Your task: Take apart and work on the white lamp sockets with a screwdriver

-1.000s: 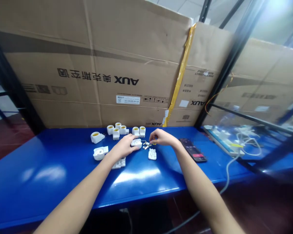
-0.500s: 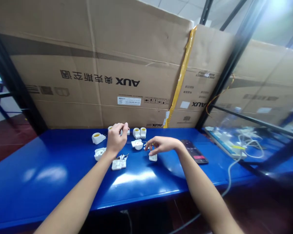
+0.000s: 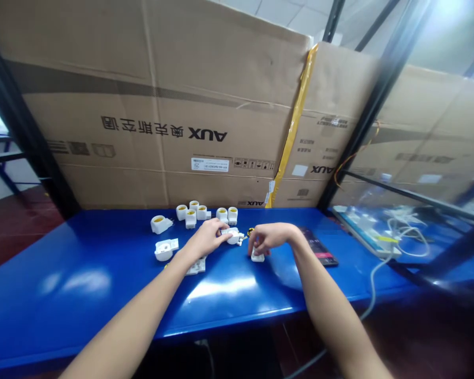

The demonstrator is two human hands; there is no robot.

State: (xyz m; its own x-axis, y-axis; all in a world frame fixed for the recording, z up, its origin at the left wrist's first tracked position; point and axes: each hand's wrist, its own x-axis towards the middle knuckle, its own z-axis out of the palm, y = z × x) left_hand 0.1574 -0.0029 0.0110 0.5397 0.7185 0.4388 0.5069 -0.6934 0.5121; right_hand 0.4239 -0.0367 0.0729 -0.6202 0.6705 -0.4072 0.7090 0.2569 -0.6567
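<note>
My left hand [image 3: 208, 237] has its thumb and fingers closed on the left edge of an open white plastic housing [image 3: 233, 237], with small loose bits at its right side. Right of it, my right hand [image 3: 272, 237] points downward, fingertips closed round a small white plastic cover [image 3: 257, 257] on the table. Partly hidden under my left wrist is a flat white plastic part [image 3: 198, 266]. Another open white housing [image 3: 164, 250] lies to the left. Behind my hands stand several white plug-in lamp holders [image 3: 190, 218] with yellow insides.
The blue table [image 3: 114, 310] ends at a front edge near my forearms. A phone [image 3: 319, 247] lies beside my right forearm. Tall cardboard boxes [image 3: 174, 105] line the back. At right are a dark rack post [image 3: 363, 116] and a white cable [image 3: 373, 284].
My left hand has moved right and down from the lamp holders onto the open housing, which has shifted slightly right. My right hand has lowered its fingers onto the small cover, now a little farther right.
</note>
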